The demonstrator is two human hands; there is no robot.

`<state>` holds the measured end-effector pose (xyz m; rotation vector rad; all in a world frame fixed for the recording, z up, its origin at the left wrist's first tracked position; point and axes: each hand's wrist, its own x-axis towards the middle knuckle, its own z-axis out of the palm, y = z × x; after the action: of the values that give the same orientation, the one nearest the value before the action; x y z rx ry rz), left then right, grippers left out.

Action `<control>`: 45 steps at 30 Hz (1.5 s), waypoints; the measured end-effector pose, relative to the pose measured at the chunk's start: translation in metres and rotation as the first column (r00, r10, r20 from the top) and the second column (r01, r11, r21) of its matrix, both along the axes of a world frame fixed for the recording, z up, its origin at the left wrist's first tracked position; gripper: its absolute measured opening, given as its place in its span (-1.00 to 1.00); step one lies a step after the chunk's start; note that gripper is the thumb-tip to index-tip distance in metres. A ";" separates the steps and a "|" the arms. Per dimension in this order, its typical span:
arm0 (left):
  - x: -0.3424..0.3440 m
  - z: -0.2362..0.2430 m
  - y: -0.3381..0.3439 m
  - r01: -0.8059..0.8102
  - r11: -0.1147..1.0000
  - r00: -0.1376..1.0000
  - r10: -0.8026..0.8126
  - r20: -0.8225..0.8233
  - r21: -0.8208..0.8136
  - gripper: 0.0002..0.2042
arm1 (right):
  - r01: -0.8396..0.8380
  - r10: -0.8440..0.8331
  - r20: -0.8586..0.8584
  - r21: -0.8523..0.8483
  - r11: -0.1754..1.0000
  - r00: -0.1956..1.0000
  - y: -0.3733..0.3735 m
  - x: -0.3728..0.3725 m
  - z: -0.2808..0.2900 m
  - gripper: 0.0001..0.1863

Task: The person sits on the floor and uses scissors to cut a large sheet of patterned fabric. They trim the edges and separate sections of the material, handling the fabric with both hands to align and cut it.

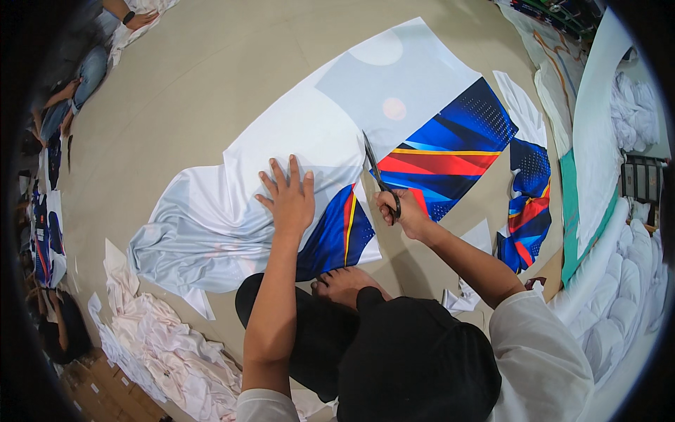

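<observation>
A large sheet of white and pale grey fabric (pixel 295 133) lies spread on the floor, with a printed blue, red and yellow panel (pixel 450 158) at its right. My right hand (pixel 402 212) grips black-handled scissors (pixel 380 172), whose blades point away from me into the slit beside the printed panel. My left hand (pixel 290 200) presses flat on the white fabric, fingers spread, left of the slit. Nearer me, a blue printed corner (pixel 337 235) of the cloth lies next to my bare foot (pixel 348 285). Toward the left the fabric bunches into folds.
A cut printed piece (pixel 529 204) lies on the floor at the right. Crumpled pale fabric (pixel 169 344) is heaped at the lower left. White fabric rolls (pixel 619 295) stand along the right edge. Other people (pixel 91 70) sit at the far left with more printed cloth.
</observation>
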<state>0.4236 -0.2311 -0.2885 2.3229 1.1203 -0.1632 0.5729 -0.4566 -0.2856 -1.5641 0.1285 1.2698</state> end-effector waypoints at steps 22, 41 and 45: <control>0.000 -0.003 -0.001 0.004 1.000 0.999 -0.003 -0.036 0.030 -0.33 | -0.110 0.110 0.007 0.047 0.993 0.994 0.014 0.037 0.009 -0.72; -0.001 -0.003 0.000 0.008 0.999 0.999 -0.007 -0.031 0.038 -0.33 | -0.147 0.146 0.027 0.028 0.989 0.989 0.015 0.045 0.007 -0.76; 0.000 -0.004 -0.001 0.011 0.999 1.000 -0.010 -0.030 0.040 -0.33 | -0.177 0.177 0.045 -0.011 0.984 0.983 0.012 0.053 0.005 -0.72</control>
<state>0.4232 -0.2321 -0.2928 2.3695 1.1355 -0.1811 0.6260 -0.4444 -0.2806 -1.6376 -0.0370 1.3711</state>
